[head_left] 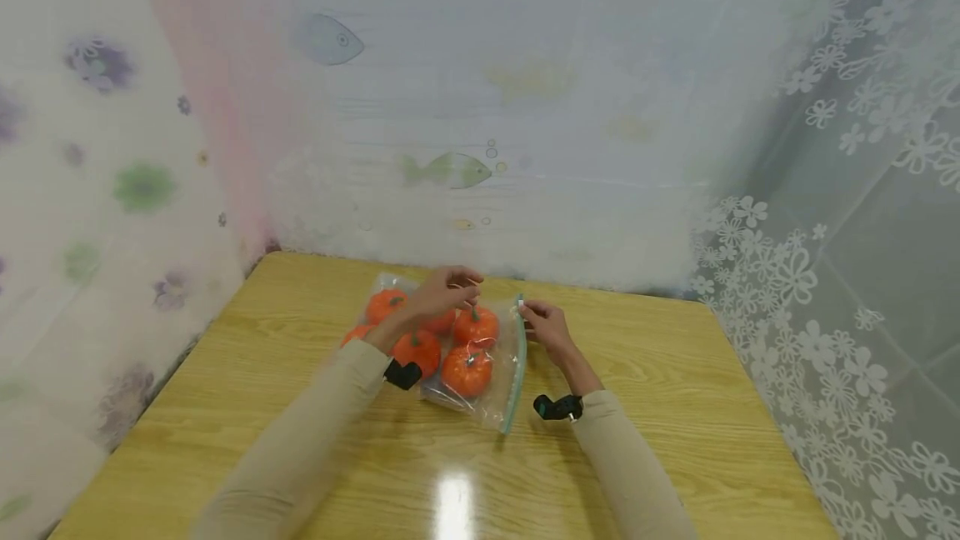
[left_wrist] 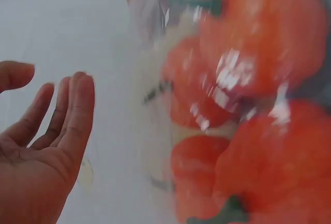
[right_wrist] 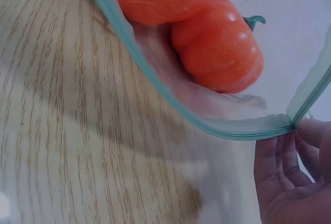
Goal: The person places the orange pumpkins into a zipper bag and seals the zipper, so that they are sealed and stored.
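Observation:
A clear zip bag with a green-blue zip edge lies on the table, holding several small orange-red pumpkins with green stems. At the far end of the zip edge, my right hand pinches the corner. In the right wrist view that zip edge bows apart, so the bag's mouth gapes, with pumpkins inside. My left hand hovers over the far side of the bag. The left wrist view shows this hand with loosely bent fingers and nothing between them, beside the bagged pumpkins.
The wooden table extends around the bag on all sides. Behind it hangs a pale curtain printed with fish, and flower-patterned sheets border the sides. Each wrist carries a small black camera.

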`<state>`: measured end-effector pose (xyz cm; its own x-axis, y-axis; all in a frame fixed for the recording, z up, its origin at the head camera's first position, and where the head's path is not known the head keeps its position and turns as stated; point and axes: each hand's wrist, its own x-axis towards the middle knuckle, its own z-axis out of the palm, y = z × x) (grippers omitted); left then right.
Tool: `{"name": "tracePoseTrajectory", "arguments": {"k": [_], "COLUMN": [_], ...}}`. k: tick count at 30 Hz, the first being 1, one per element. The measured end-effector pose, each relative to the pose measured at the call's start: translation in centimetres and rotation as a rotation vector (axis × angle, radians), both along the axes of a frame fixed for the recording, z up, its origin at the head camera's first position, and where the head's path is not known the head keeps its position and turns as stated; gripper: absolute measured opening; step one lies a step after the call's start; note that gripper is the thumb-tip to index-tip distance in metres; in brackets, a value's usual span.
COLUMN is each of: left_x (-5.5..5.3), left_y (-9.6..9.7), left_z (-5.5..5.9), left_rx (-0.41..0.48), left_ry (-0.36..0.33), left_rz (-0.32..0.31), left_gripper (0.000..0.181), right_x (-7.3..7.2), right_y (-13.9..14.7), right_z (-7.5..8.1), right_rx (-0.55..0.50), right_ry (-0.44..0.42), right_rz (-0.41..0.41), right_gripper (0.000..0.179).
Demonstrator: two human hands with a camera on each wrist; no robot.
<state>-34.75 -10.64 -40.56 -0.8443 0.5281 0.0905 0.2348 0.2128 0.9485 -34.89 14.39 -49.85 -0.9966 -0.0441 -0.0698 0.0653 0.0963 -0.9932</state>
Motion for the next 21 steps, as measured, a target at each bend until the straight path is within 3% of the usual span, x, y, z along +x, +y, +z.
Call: {"name": "tracePoseTrajectory", "arguments": {"k": [4,7,10,14,21], "left_x": [-2.5,-3.7,-4.4,-4.9,-4.7], "left_y": [0.1,0.7,1.9,3.7,5.1], "left_z": [-0.4,-0.6,-1.0,-1.7,-3.3], "left_rx": [-0.116,-0.167,-0.22,-0.273,-0.218], "left_ry": [0.087,0.088,0.1,0.114,0.039], "left_rz": [0.079,0.114,0.088,0.007,-0.071], "left_gripper": [0.033,0.032,0.031,0.033,0.04], "right_x": [0.1,0.0,0.1,0.0,0.0], "right_y": [0.0,0.0,0.1,0.3,0.4], "right_z": [0.2,0.3,0.4,0.4,0.6], "right_rx": [-0.003,0.001,0.004,-0.013,-0.032], "right_ry": [0.005,0.01,0.021,0.035,0.092], "right_rz": [0.023,0.049,0.078,0.132,0.244], "right_gripper": [0.039,0.038,0.038,0.04,0.041]}}
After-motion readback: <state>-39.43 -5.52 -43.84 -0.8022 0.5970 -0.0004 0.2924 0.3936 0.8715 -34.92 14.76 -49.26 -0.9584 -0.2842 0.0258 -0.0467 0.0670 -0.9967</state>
